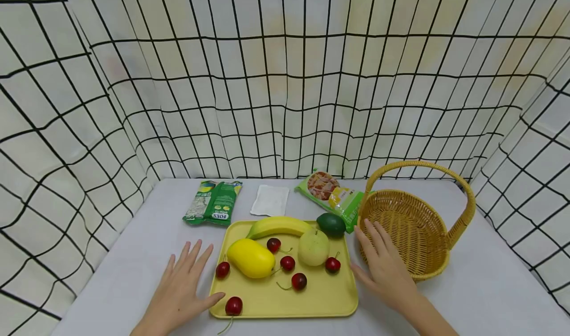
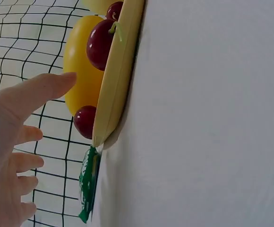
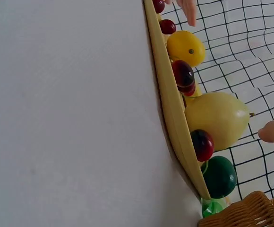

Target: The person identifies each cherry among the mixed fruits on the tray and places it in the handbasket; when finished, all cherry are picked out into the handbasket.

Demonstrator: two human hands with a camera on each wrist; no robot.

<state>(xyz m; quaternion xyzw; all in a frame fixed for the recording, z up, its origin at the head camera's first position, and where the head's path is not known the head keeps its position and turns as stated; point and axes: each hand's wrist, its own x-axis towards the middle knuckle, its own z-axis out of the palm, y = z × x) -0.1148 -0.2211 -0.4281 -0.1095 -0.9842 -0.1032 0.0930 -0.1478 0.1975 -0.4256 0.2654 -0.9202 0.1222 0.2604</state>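
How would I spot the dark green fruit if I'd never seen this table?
Find the yellow tray and go to its far right corner, beside the basket. The dark green fruit lies there, behind the pear and right of the banana. Unlike those paler neighbours, it is deep green all over.
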